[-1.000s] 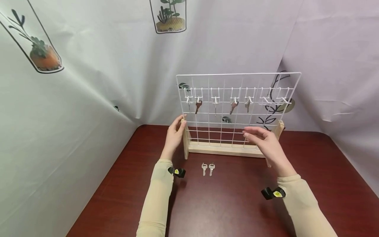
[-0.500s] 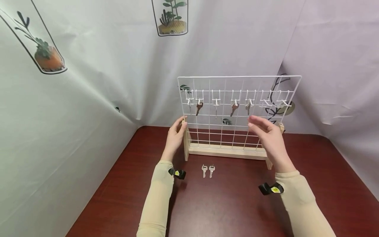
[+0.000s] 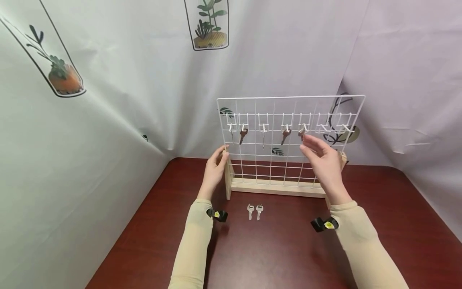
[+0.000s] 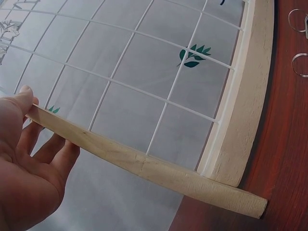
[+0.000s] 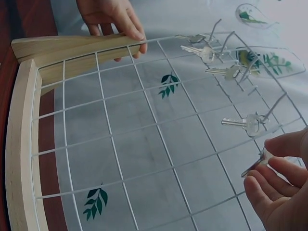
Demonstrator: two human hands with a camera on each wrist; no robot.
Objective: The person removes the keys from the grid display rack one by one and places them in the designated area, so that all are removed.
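A white wire grid rack (image 3: 278,160) stands on wooden legs at the back of the table. My left hand (image 3: 214,171) grips the top of its left wooden leg (image 4: 144,166), thumb on one side and fingers on the other. Several hooks line the grid; keys hang from the left ones, including a brown-looking key (image 3: 286,136) and a silver key (image 5: 251,125). My right hand (image 3: 324,162) is at the fifth hook, where thumb and fingers pinch the key (image 5: 254,165) hanging there. Fingers partly cover that key. The two rightmost hooks (image 3: 344,128) hold no keys.
Two silver keys (image 3: 254,211) with rings lie side by side on the dark red table (image 3: 267,253) before the rack. A pale patterned cloth (image 3: 151,92) hangs behind the rack and along the left side.
My right hand has risen from the lower grid to the key on the fifth hook and now pinches it. The left hand keeps its grip on the leg. The view has tipped slightly up.
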